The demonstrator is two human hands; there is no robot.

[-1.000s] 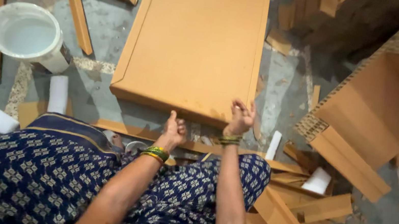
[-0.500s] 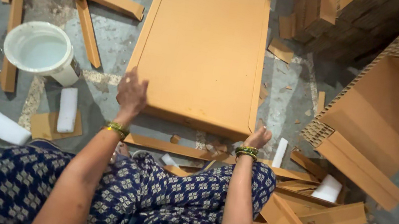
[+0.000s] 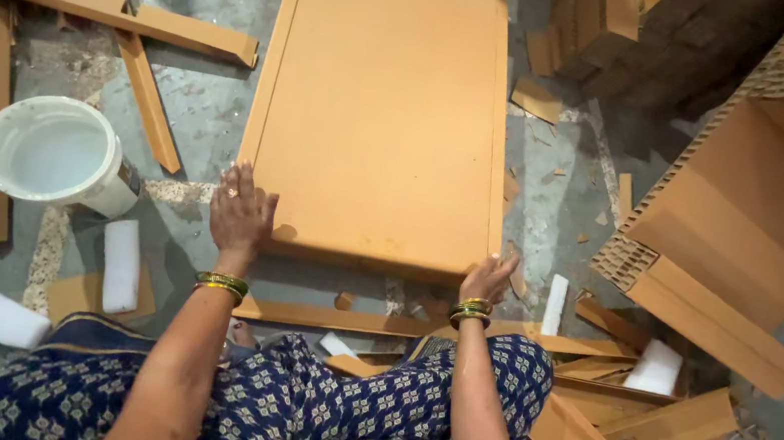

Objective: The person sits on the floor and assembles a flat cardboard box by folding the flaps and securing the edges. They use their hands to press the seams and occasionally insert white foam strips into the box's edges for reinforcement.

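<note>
A long flat cardboard panel [image 3: 388, 98] with raised side edges lies on the concrete floor ahead of me. My left hand [image 3: 240, 212] rests flat on its near left corner, fingers spread. At the near right corner my right hand [image 3: 490, 279] touches the panel's edge with the fingers slightly curled. Green and gold bangles sit on both wrists. My lap, in blue patterned cloth, fills the bottom of the view.
A white plastic bucket [image 3: 53, 152] stands at the left. Cardboard strips [image 3: 117, 12] lie crossed at the upper left. Stacked honeycomb cardboard blocks [image 3: 767, 209] rise at the right. White foam pieces [image 3: 121, 265] and cardboard scraps [image 3: 626, 432] litter the floor near me.
Both hands moved apart from the middle of the panel's near edge to its two near corners. The view shifted so the panel sits more centred.
</note>
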